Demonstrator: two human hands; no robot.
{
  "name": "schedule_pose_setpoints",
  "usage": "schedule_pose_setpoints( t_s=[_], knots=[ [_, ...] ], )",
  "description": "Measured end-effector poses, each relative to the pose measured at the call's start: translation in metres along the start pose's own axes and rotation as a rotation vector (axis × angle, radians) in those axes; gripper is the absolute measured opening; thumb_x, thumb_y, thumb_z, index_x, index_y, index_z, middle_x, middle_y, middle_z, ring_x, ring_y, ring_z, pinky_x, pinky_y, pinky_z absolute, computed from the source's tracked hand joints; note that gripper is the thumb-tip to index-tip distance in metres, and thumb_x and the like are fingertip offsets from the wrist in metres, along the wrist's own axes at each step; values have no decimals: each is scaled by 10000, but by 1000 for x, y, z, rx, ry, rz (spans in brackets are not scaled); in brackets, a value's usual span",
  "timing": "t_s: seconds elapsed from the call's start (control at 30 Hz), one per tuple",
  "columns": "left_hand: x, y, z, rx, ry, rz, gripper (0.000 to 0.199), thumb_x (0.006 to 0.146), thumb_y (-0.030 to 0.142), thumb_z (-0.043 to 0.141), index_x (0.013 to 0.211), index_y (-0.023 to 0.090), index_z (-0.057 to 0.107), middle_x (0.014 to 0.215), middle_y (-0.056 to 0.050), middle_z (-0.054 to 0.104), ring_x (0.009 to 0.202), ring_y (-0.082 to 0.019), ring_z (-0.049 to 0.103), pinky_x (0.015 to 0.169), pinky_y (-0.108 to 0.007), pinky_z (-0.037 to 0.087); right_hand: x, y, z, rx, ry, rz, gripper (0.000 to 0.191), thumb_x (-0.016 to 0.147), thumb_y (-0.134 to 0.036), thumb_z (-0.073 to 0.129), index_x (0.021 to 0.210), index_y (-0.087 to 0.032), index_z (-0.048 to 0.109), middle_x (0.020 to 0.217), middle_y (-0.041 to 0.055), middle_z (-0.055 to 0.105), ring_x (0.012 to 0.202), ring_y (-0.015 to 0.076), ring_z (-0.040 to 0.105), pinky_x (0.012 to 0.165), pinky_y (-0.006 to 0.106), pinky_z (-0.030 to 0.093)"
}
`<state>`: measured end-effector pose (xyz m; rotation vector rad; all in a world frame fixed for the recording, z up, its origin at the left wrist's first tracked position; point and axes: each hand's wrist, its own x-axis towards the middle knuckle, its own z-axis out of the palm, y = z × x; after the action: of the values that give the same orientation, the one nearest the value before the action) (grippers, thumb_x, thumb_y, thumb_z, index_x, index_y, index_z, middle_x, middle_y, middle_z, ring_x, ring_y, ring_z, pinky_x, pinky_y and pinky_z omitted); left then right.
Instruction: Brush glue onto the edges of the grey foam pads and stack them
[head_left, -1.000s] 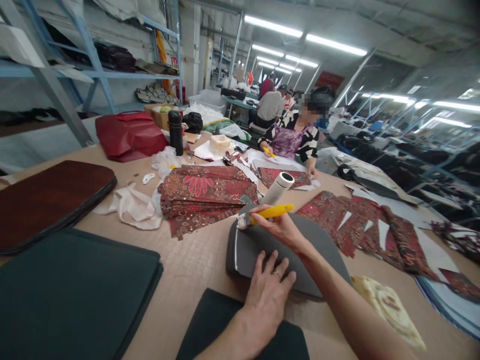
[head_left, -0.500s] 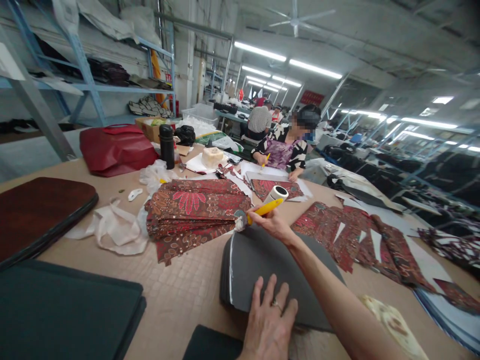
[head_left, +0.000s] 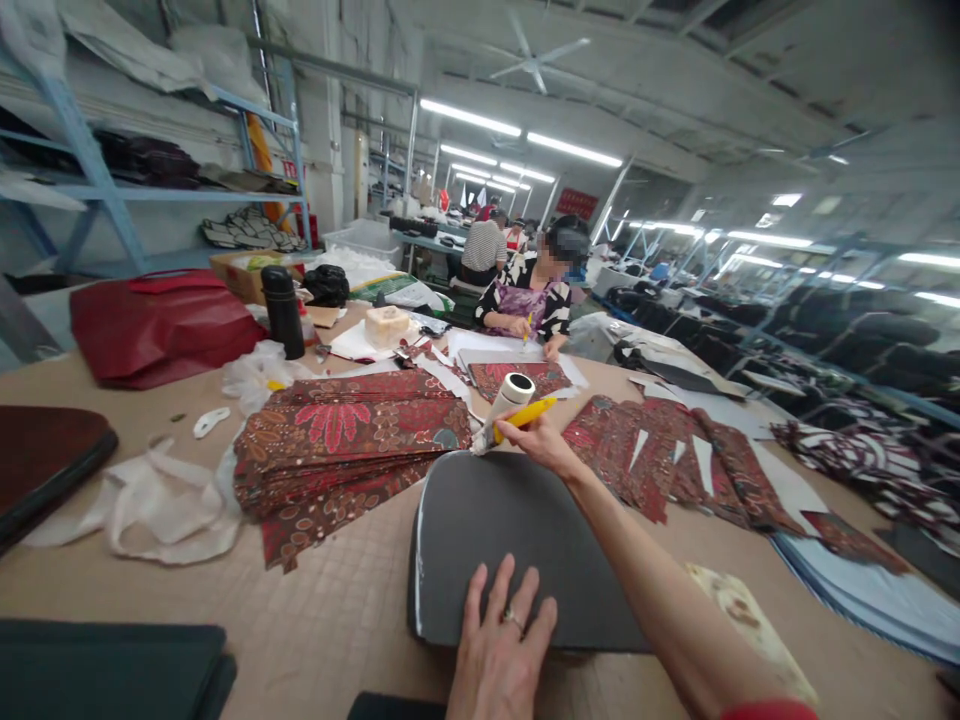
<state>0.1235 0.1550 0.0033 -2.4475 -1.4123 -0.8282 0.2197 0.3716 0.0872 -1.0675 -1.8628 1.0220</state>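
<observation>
My left hand (head_left: 501, 640) lies flat with fingers spread on the top of a stack of dark grey panels (head_left: 517, 530), and a ring shows on one finger. My right hand (head_left: 538, 440) is closed around the yellow handle of a brush (head_left: 525, 413). The whitish brush tip touches the far edge of the top panel, near its rounded left corner. A white line of wet-looking coating runs down the panel's left edge. Just behind the brush stands a white cylinder (head_left: 513, 392) with a dark centre. Patterned red-brown fabric pieces (head_left: 360, 425) lie fanned out to the left.
Across the table (head_left: 330, 610) a co-worker (head_left: 529, 290) holds a yellow brush over another panel. More patterned pieces (head_left: 675, 450) lie at right, beside a stained yellowish slab (head_left: 750, 620). At left are a black bottle (head_left: 282, 312), a red bag (head_left: 161, 325) and dark green panels (head_left: 105, 665).
My right hand has carried the brush around the corner and rightward along the panel's far edge. My left hand stays spread on the panel. The view has turned to the right.
</observation>
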Motion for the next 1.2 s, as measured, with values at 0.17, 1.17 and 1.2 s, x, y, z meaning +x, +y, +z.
schedule_pose_setpoints(
  t_s=[0.17,1.17,1.2],
  knots=[
    [1,-4,0,-1,65,27,380,806,227,491,1173,291,571,1270,12,594,1174,-244,505,977,-391,356,-21,22,-50,-34,99,47,391,688,-532,630,750,-146,616,554,-19,537,484,97,441,479,233,376],
    [6,-14,6,116,136,114,493,784,26,450,1138,329,610,1198,32,640,1151,-182,525,1097,-362,120,-149,49,-127,-465,664,187,338,770,-451,482,741,-185,688,572,35,641,530,180,593,526,255,393],
    [5,-14,8,121,127,115,490,788,33,455,1147,330,604,1199,28,640,1162,-184,521,1093,-366,130,-156,47,-125,-476,675,189,338,774,-450,482,757,-185,691,579,35,645,540,183,598,530,257,395]
  ],
)
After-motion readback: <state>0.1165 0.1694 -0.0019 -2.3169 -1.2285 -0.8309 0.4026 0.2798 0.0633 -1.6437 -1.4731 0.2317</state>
